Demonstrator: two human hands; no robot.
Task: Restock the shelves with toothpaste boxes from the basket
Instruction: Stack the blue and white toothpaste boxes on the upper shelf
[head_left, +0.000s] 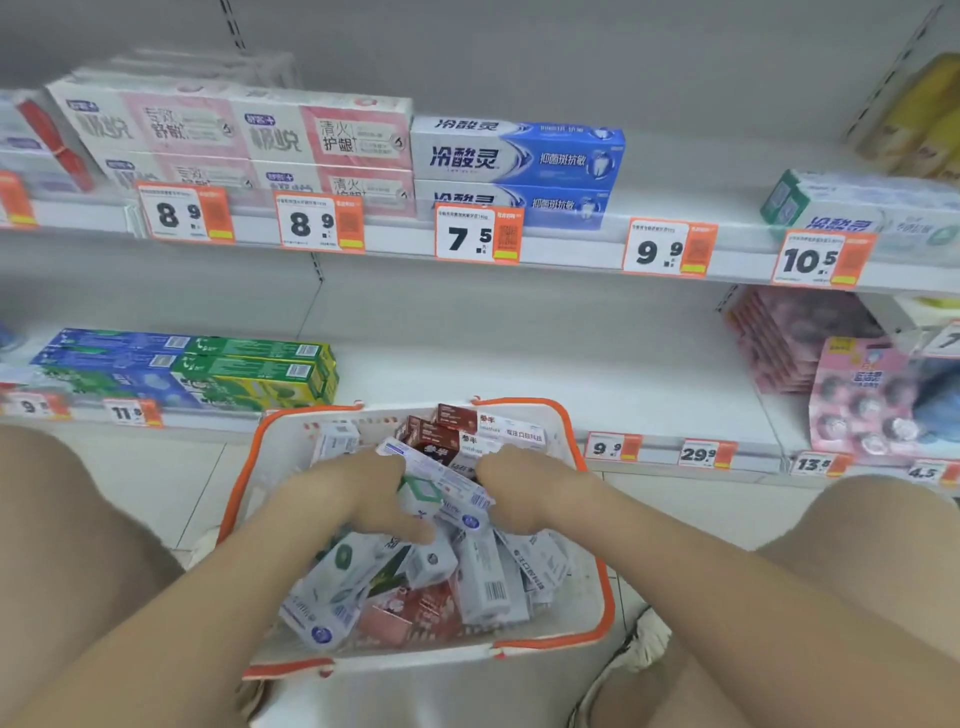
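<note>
Head view showed the left hand and right hand curled down either side of a long white-and-blue toothpaste box atop the pile in the orange-rimmed white plastic basket, probably sorting brands; a firm grip could not be told. Just beyond the hands stood the white metal shelf.

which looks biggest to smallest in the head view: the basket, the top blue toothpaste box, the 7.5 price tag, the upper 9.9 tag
1. basket
2. top blue toothpaste box
3. 7.5 price tag and upper 9.9 tag, alike, so tied

The basket is nearest the camera, which enlarges it.
</note>
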